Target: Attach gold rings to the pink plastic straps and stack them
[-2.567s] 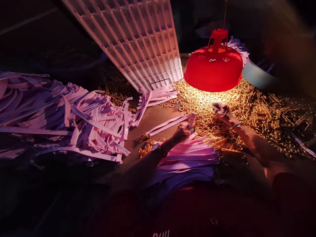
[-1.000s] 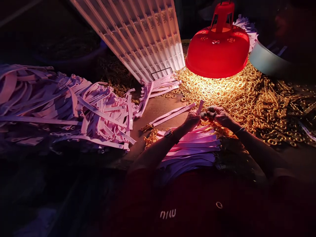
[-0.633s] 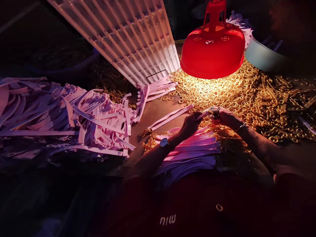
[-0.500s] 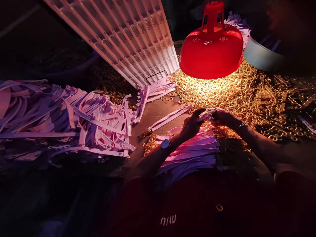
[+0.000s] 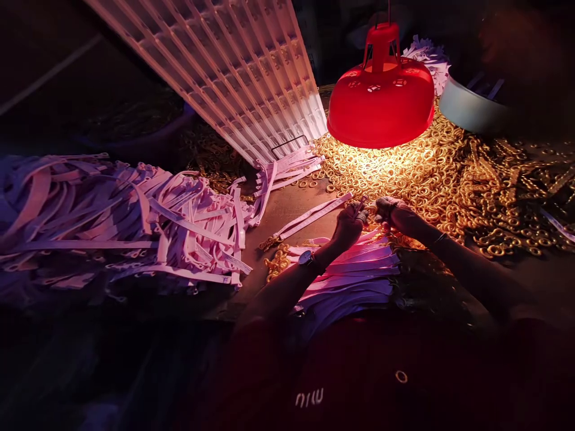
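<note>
Under the lamp, my left hand [image 5: 351, 224] is closed in a pinch, with a small bit at its fingertips too dark to name. Just to its right, my right hand [image 5: 395, 214] has its fingers curled together at the edge of the gold rings; whatever they hold is hidden. A gap separates the two hands. Below them lies a row of pink fabric straps [image 5: 354, 272], side by side. Left of my left hand, a single looped pink strap [image 5: 309, 216] rests on the table, with gold links [image 5: 269, 242] at its near end.
A red lamp [image 5: 381, 108] hangs low over a large heap of gold rings [image 5: 453, 170]. Tangled pink straps [image 5: 188, 221] pile up at the left. A ribbed white panel [image 5: 233, 66] leans at the back, and a pale round tub [image 5: 471, 108] stands behind the rings.
My hands have moved apart; the pink piece seen between them is no longer visible there. The whole view has shifted slightly.
</note>
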`<state>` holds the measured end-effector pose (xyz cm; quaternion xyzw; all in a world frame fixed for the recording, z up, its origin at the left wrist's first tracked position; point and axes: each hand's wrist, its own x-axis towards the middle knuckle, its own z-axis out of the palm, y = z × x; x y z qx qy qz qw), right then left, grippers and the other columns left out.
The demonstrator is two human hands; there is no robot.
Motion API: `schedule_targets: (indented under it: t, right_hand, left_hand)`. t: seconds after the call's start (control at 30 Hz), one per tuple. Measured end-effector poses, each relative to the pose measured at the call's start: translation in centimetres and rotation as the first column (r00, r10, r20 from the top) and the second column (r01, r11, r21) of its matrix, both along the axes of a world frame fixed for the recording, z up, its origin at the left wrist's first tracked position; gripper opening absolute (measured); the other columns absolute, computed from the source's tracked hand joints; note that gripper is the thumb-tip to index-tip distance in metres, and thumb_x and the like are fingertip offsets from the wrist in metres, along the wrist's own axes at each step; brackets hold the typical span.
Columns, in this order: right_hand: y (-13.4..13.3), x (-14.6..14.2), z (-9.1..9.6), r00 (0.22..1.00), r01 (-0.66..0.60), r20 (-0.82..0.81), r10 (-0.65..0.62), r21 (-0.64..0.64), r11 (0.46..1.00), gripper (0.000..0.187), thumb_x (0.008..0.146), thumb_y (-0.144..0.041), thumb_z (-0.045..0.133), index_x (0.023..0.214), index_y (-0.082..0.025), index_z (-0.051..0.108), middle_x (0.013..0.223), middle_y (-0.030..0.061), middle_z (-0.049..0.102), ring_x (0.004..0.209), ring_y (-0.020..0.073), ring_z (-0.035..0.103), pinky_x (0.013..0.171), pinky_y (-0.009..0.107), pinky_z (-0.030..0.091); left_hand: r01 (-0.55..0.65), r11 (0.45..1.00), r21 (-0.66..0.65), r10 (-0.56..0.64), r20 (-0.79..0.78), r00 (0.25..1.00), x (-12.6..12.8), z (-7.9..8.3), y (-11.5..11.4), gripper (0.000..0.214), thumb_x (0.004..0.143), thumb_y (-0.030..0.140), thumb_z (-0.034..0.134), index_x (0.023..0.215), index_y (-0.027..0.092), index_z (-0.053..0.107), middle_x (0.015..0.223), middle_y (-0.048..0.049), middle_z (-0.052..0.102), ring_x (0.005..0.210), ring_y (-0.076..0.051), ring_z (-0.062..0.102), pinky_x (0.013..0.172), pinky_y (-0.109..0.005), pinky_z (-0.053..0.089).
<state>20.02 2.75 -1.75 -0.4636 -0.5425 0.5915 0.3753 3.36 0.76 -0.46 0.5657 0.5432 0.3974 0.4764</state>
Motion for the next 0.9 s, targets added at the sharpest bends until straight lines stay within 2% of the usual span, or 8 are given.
schedule_targets:
  t: [0.17, 0.33, 0.5, 0.6, 0.67, 0.73, 0.83, 0.9]
  right_hand:
    - [-0.8, -0.2, 0.5, 0.992, 0.018, 0.124, -0.026, 0.065, 0.998, 0.045, 0.081, -0.061, 0.068, 0.079, -0.018, 0.053, 0.053, -0.0023, 0.053, 0.043, 0.0088, 0.046, 0.041, 0.021, 0.036]
    - [-0.1, -0.2, 0.2, 0.969, -0.038, 0.245, -0.011, 0.197, 0.98, 0.03, 0.081, -0.044, 0.065, 0.073, -0.019, 0.051, 0.058, -0.0007, 0.052, 0.051, 0.0097, 0.045, 0.048, 0.023, 0.036]
    - [0.7, 0.2, -1.0, 0.869, -0.073, 0.447, -0.212, 0.54, 0.839, 0.018, 0.082, -0.03, 0.062, 0.072, -0.019, 0.051, 0.065, 0.0024, 0.056, 0.061, 0.0121, 0.046, 0.059, 0.026, 0.036]
    - [1.0, 0.4, -1.6, 0.852, -0.187, 0.487, -0.192, 0.625, 0.758, 0.016, 0.086, -0.03, 0.057, 0.075, -0.019, 0.054, 0.069, 0.0046, 0.058, 0.064, 0.0139, 0.05, 0.063, 0.028, 0.038]
    - [1.3, 0.4, -1.9, 0.866, -0.216, 0.476, -0.154, 0.633, 0.744, 0.018, 0.087, -0.033, 0.057, 0.076, -0.019, 0.057, 0.071, 0.0054, 0.06, 0.066, 0.0149, 0.052, 0.065, 0.029, 0.04]
    - [1.8, 0.2, -1.9, 0.904, -0.175, 0.412, -0.114, 0.6, 0.781, 0.021, 0.085, -0.038, 0.061, 0.076, -0.019, 0.06, 0.071, 0.0048, 0.061, 0.067, 0.0153, 0.054, 0.065, 0.029, 0.042]
    - [3.2, 0.3, -1.0, 0.981, 0.034, 0.16, -0.11, 0.417, 0.908, 0.029, 0.081, -0.047, 0.068, 0.079, -0.019, 0.06, 0.071, 0.002, 0.061, 0.064, 0.0141, 0.056, 0.063, 0.03, 0.048]
    - [4.4, 0.7, 0.2, 0.982, 0.182, -0.089, -0.166, 0.229, 0.956, 0.035, 0.078, -0.052, 0.072, 0.079, -0.021, 0.055, 0.078, 0.0008, 0.063, 0.066, 0.0137, 0.06, 0.065, 0.03, 0.052]
  left_hand:
    - [0.058, 0.995, -0.08, -0.059, -0.009, 0.998, -0.3, 0.8, 0.4, 0.012, 0.077, 0.003, 0.06, 0.072, 0.014, 0.059, 0.06, 0.0041, 0.057, 0.054, -0.007, 0.049, 0.056, -0.02, 0.039]
    - [0.233, 0.939, -0.253, -0.212, 0.105, 0.972, -0.3, 1.1, 1.3, 0.018, 0.081, 0.008, 0.054, 0.063, 0.014, 0.056, 0.048, 0.0036, 0.052, 0.039, -0.005, 0.037, 0.045, -0.022, 0.028]
    - [0.231, 0.885, -0.405, -0.112, 0.297, 0.948, -0.4, 0.7, 2.5, 0.016, 0.08, 0.007, 0.051, 0.067, 0.016, 0.051, 0.044, 0.0065, 0.044, 0.035, -0.004, 0.03, 0.042, -0.02, 0.021]
    - [0.252, 0.79, -0.559, -0.049, 0.352, 0.935, -0.5, 0.2, 3.0, 0.013, 0.079, 0.007, 0.052, 0.071, 0.017, 0.05, 0.045, 0.0059, 0.045, 0.034, -0.004, 0.029, 0.04, -0.018, 0.02]
    - [0.267, 0.739, -0.619, -0.023, 0.374, 0.927, -0.4, -0.4, 3.3, 0.014, 0.08, 0.009, 0.055, 0.069, 0.016, 0.05, 0.045, 0.0047, 0.047, 0.034, -0.004, 0.029, 0.039, -0.018, 0.02]
    - [0.262, 0.738, -0.622, 0.023, 0.411, 0.911, -0.1, -1.1, 3.5, 0.014, 0.081, 0.012, 0.058, 0.069, 0.016, 0.052, 0.048, 0.0032, 0.05, 0.035, -0.005, 0.035, 0.04, -0.019, 0.026]
    - [0.201, 0.838, -0.507, 0.111, 0.519, 0.847, 0.6, -2.0, 3.6, 0.013, 0.078, 0.015, 0.068, 0.076, 0.014, 0.056, 0.056, 0.0012, 0.059, 0.045, -0.007, 0.048, 0.049, -0.02, 0.038]
    - [0.146, 0.895, -0.422, 0.15, 0.591, 0.793, 0.9, -2.3, 3.7, 0.019, 0.075, 0.021, 0.076, 0.08, 0.014, 0.059, 0.063, -0.0001, 0.063, 0.052, -0.009, 0.054, 0.055, -0.021, 0.043]
